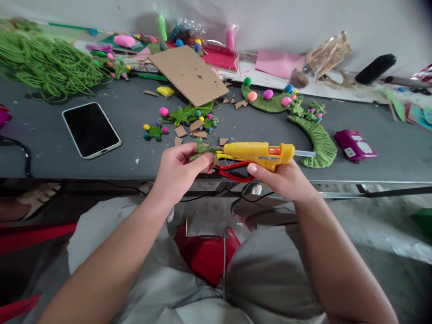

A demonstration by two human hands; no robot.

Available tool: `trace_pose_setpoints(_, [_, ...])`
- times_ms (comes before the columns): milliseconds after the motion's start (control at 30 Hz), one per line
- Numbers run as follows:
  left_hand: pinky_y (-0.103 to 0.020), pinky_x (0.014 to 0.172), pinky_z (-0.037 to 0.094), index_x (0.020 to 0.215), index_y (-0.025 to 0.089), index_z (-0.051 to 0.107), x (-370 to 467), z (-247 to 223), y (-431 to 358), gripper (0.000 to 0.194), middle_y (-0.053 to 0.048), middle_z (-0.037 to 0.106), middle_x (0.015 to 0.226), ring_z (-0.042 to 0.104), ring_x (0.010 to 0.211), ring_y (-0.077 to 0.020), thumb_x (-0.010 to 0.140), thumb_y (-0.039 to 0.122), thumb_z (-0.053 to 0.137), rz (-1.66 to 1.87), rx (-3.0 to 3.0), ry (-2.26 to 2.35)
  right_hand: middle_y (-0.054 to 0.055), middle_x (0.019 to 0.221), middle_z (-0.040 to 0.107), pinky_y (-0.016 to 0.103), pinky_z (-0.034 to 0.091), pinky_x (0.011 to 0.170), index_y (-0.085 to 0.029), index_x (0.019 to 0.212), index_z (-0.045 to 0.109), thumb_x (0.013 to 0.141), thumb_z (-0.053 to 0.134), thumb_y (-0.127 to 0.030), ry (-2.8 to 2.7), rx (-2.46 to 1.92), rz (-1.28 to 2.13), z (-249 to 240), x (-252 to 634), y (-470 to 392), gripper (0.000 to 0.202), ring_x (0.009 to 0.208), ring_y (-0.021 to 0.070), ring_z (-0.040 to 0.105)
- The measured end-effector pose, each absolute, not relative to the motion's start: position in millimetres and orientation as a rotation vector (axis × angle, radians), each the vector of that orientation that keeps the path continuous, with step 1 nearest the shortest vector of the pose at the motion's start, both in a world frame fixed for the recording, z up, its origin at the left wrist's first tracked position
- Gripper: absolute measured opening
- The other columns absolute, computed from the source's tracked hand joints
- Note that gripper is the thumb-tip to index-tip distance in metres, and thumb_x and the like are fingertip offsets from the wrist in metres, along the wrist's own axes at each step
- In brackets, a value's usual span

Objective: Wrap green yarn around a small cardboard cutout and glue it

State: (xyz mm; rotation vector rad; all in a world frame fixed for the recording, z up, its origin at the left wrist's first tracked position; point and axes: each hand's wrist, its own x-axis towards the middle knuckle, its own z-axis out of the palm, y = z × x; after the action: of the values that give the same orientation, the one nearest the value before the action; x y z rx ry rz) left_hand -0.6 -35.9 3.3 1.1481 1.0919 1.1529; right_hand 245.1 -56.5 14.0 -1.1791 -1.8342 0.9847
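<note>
Over the near edge of the worktop (135, 130), the left hand (182, 168) pinched a green yarn-wrapped piece (200, 146) beside the front end of a yellow hot-glue gun (248, 152) gripped in the right hand (280, 177), seemingly mid-gluing, which called for a steady pinch.

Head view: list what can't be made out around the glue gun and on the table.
All in the head view:
- Most of the yellow glue gun's handle: covered by the right grip.
- Lower part of the green wrapped piece: behind the left grip's fingers.
- Whether gun and piece touch: too small and blurred.
- Print on the purple packet: too small.
- Far end of the green yarn heap: cut off by the left edge.
</note>
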Motion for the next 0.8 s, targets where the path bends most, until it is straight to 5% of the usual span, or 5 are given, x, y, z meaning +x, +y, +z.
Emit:
trace_pose_setpoints(633, [-0.026, 0.069, 0.061, 0.074, 0.019, 0.075, -2.9, 5.7, -35.5, 0.007, -0.001, 0.069, 0.073, 0.067, 0.067, -0.0145, 0.079, 0.022, 0.078, 1.217, 1.203, 1.087, 0.001, 0.122, 0.077, 0.037, 0.060, 0.103, -0.027, 0.128, 0.073, 0.094, 0.071, -0.036, -1.905, -1.163, 0.885, 15.6, 250.4, -60.5, 0.035, 0.112, 0.0235, 0.074])
trace_pose_setpoints(800, [-0.026, 0.068, 0.060, 0.079, 0.018, 0.076, -5.6, 11.0, -37.6, 0.003, -0.002, 0.072, 0.075, 0.067, 0.068, -0.0140, 0.082, 0.018, 0.075, 1.284, 1.246, 1.092, 0.003, 0.098, 0.080, 0.037, 0.065, 0.079, -0.026, 0.116, 0.077, 0.092, 0.072, -0.045, -1.742, -1.363, 0.697, 18.3, 268.2, -53.1, 0.032, 0.086, 0.0234, 0.075])
